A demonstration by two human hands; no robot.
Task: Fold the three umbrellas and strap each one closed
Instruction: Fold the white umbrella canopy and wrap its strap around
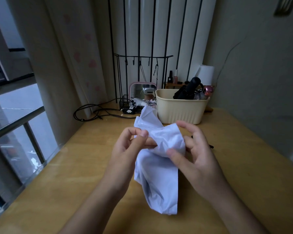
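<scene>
A pale lilac-white umbrella (159, 179) hangs loosely folded over the wooden table (74, 174), its fabric crumpled and bunched in the middle. My left hand (130, 146) pinches the fabric from the left near the bunch. My right hand (191, 149) holds it from the right, thumb pressed on the cloth and fingers curled behind. A black folded umbrella (191, 89) stands in the cream basket (181, 110) at the back, with a pinkish one (204, 93) beside it. I see no strap on the white umbrella.
A pink-framed mirror (142, 91), a small black wire rack (128, 105) and black cables (91, 112) lie at the back left. A window with a metal rail (15, 125) runs along the left edge. A wall stands to the right.
</scene>
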